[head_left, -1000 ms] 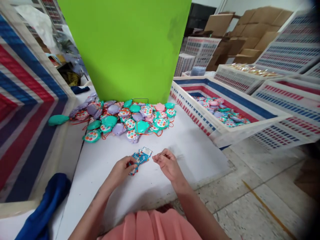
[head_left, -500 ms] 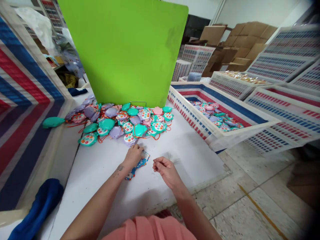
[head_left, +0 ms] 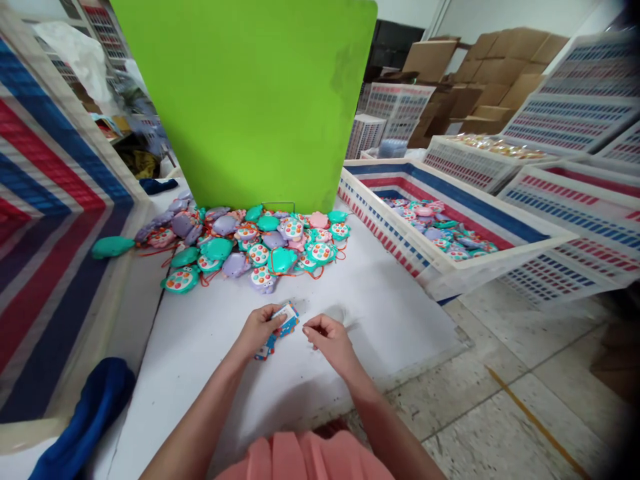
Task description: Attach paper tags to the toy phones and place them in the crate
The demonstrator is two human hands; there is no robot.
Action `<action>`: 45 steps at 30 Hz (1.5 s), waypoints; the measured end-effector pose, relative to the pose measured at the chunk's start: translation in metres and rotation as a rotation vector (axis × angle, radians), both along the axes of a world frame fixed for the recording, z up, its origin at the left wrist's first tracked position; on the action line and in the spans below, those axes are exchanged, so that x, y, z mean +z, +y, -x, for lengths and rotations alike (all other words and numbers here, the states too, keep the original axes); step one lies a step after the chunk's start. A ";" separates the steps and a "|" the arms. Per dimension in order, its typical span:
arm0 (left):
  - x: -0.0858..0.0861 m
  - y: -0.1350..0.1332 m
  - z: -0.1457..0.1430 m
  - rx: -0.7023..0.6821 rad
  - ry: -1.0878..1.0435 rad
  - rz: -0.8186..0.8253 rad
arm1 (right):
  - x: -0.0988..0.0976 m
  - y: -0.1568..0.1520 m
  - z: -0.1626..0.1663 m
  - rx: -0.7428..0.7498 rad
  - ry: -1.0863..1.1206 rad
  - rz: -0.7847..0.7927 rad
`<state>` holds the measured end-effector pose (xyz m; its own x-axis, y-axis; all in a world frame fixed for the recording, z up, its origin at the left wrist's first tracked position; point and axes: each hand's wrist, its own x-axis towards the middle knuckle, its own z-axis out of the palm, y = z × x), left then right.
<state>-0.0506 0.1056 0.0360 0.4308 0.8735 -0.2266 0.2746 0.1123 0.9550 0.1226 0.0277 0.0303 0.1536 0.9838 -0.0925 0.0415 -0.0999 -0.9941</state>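
Observation:
My left hand (head_left: pixel 259 331) pinches a small printed card (head_left: pixel 290 318), blue, white and orange, between thumb and fingers. Beneath and beside that hand, more such cards (head_left: pixel 264 351) lie on the white tabletop. Just to the right is my right hand (head_left: pixel 331 341), thumb and fingertips pressed together near the card's edge. Some thin, clear strands (head_left: pixel 346 316) show faintly behind its knuckles; whatever its fingertips hold is too small to make out. Beyond both hands spreads a pile of animal-shaped plastic toys (head_left: pixel 235 265) in green, purple and pink, several with dotted faces and orange cords.
A tall green board (head_left: pixel 260 100) stands behind the pile. On the right, a white crate (head_left: pixel 430 270) with a striped lining holds more toys. Striped crate lining (head_left: pixel 55 267) rises at the left, near a blue cloth (head_left: pixel 85 417). Stacked crates and cardboard boxes (head_left: pixel 520 53) fill the back right.
My left hand has come back slightly from the tabletop cards, and a card now shows raised in its grip. My right hand stays pinched, its fingertips slightly closer to the card.

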 end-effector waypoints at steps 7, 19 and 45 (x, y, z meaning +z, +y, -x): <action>0.011 -0.021 0.003 0.023 -0.282 0.223 | 0.006 0.001 0.015 -0.050 -0.264 -0.132; 0.022 -0.033 -0.010 0.025 -0.225 0.125 | 0.014 -0.008 0.017 -0.055 -0.772 -0.292; 0.030 -0.048 -0.003 -0.001 0.473 -0.685 | 0.025 -0.017 0.026 0.086 -0.263 -0.291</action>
